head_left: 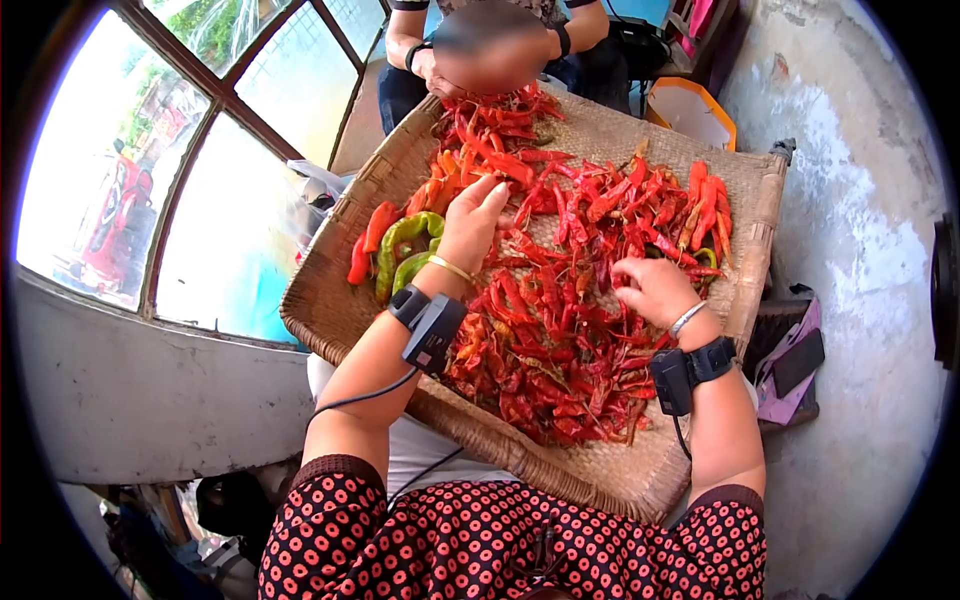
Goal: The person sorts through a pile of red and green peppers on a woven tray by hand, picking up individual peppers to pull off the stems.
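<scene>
A large woven tray (pixel 680 480) rests across my lap, with many red chili peppers (pixel 545 300) spread over it. My left hand (pixel 470 228) is over the left part of the pile, its fingers close together near orange-red peppers; what they hold, if anything, is hidden. Just left of that wrist lie curved green peppers (pixel 397 245). On the right, my right hand (pixel 655 292) is over the pile with its fingers curled inward, and I cannot make out anything between them. Plumper red peppers (pixel 708 208) lie beyond it near the tray's right side.
Across the tray sits another person (pixel 405 45), whose hands are at its far edge. Window panes (pixel 230 220) stand at the left and a worn wall (pixel 850 250) at the right. An orange-rimmed container (pixel 690 110) is behind the tray; a dark phone-like object (pixel 798 362) lies at the right.
</scene>
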`<state>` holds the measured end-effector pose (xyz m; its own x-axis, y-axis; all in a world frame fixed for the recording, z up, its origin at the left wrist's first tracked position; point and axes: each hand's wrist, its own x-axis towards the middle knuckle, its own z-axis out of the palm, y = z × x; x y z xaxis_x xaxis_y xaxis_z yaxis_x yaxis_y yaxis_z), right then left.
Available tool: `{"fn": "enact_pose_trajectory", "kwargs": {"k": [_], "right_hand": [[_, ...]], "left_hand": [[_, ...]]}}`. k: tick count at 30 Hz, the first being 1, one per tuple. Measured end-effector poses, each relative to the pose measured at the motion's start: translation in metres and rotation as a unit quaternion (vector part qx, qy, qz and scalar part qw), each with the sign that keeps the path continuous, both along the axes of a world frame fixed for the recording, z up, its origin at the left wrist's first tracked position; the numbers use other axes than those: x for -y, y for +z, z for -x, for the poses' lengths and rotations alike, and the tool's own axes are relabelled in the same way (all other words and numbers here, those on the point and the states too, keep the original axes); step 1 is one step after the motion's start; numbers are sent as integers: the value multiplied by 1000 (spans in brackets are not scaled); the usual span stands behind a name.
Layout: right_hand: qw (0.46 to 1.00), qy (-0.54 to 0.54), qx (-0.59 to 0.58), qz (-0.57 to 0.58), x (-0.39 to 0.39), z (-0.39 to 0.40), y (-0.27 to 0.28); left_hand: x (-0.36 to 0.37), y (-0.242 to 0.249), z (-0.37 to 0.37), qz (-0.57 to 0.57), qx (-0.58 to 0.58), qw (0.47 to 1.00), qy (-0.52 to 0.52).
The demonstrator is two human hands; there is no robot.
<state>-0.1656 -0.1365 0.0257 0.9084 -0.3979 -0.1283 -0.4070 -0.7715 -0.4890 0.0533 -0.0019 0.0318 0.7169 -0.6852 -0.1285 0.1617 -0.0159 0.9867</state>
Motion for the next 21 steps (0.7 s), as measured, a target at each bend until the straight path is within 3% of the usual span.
{"fn": "enact_pose_trajectory", "kwargs": {"k": [1, 3, 5, 7, 12, 16, 21], "right_hand": [[999, 13, -40, -6, -1, -1, 3], [998, 23, -51, -6, -2, -1, 0], [997, 37, -61, -23, -3, -2, 0], [996, 60, -66, -20, -4, -2, -7], [991, 58, -116, -18, -8, -6, -9], [992, 54, -111, 21, -5, -4, -17], [997, 13, -64, 33, -2, -1, -3]], "left_hand": [[1, -12, -9, -8, 56, 998, -26], [-2, -38, -13, -83, 276, 952, -102], [-2, -38, 1, -101, 472, 859, -169], [3, -38, 17, -105, 587, 772, -222], [4, -48, 46, -192, 614, 730, -232], [7, -49, 35, -79, 593, 735, -318], [9, -8, 47, -129, 521, 756, -376]]}}
